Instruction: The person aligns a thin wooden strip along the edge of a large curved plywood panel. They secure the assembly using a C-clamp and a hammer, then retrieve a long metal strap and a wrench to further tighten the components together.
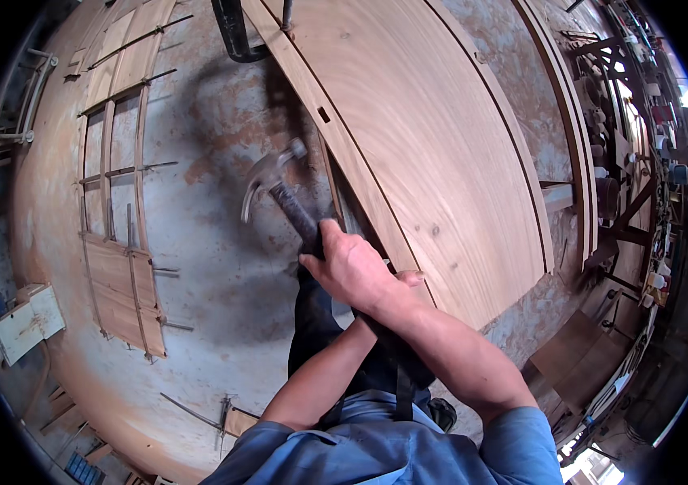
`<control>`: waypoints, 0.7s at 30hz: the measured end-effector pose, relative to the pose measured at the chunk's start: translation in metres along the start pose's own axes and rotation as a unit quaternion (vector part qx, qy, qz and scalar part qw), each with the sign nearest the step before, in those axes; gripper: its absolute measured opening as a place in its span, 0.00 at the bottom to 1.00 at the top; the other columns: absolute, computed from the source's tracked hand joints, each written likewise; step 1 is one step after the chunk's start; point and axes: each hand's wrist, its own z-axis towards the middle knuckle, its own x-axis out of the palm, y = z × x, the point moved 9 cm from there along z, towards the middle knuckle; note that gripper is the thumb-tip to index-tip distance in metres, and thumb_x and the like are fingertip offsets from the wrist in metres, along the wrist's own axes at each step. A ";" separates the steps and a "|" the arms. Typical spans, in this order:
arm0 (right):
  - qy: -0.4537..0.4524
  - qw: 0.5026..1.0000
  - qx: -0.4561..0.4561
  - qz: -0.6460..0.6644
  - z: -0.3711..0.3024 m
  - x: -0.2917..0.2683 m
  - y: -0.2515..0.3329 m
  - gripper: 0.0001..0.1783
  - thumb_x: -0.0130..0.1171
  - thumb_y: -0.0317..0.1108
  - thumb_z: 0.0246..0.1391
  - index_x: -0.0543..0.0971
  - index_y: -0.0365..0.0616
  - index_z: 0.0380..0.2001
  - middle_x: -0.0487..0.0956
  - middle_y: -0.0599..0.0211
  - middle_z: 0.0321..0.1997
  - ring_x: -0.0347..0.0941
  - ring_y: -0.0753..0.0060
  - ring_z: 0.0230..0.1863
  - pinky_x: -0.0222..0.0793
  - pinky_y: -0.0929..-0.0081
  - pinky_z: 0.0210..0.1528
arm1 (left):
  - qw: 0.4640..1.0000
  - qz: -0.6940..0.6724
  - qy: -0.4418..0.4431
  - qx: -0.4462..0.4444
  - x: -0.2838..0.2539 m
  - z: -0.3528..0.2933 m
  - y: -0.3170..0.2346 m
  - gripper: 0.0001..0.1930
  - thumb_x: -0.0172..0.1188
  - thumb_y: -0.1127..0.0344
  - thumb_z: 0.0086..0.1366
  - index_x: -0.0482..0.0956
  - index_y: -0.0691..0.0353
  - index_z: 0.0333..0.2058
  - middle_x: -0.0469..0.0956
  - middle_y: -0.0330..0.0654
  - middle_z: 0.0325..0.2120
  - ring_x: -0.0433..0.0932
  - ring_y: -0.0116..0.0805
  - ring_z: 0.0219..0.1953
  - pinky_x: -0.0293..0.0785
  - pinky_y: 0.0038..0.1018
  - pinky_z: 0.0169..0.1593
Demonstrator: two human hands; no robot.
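Head view: the person's right hand (354, 268) is closing firmly around the dark handle of a grey steel claw hammer (275, 176), gripping it well down from the head, which is probably giving the head room to swing clear of the knuckles. The head is sitting beyond the fist, up and to its left, slightly blurred; the curved claw is pointing down and left while the striking face is turning toward the broad, pale wooden panel (441, 162) — near its left edge, though apparently not touching. The left hand (412, 278) is reaching across under the right forearm, only a fingertip or so showing by the panel's edge; it may be steadying something there, but whether it is gripping anything, one cannot tell. The panel is lying along the right of the fist, seemingly raised above the mottled grey floor (223, 267) — perhaps to be keeping its edge within reach.
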 end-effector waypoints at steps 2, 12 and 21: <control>-0.068 0.998 0.013 -0.013 -0.003 -0.015 -0.006 0.22 0.61 0.41 0.55 0.65 0.34 0.36 0.76 0.38 0.26 0.75 0.34 0.33 0.70 0.48 0.35 | 0.973 -0.202 0.032 -0.104 0.011 -0.001 0.015 0.26 0.61 0.62 0.63 0.64 0.59 0.57 0.68 0.39 0.50 0.66 0.31 0.52 0.66 0.32 0.57; -0.045 0.998 0.042 0.002 0.008 -0.011 0.003 0.22 0.63 0.42 0.53 0.67 0.34 0.37 0.77 0.39 0.27 0.75 0.35 0.35 0.70 0.49 0.36 | 0.988 0.114 0.077 -0.067 0.004 -0.014 0.007 0.28 0.60 0.60 0.66 0.63 0.63 0.61 0.66 0.43 0.58 0.64 0.35 0.59 0.61 0.33 0.63; -0.074 0.996 0.051 -0.012 0.049 -0.029 0.008 0.21 0.63 0.43 0.53 0.68 0.36 0.35 0.77 0.40 0.28 0.75 0.36 0.36 0.71 0.50 0.38 | 0.922 0.326 -0.098 -0.186 -0.174 -0.073 -0.112 0.22 0.60 0.66 0.64 0.71 0.70 0.54 0.80 0.42 0.35 0.78 0.28 0.34 0.75 0.24 0.42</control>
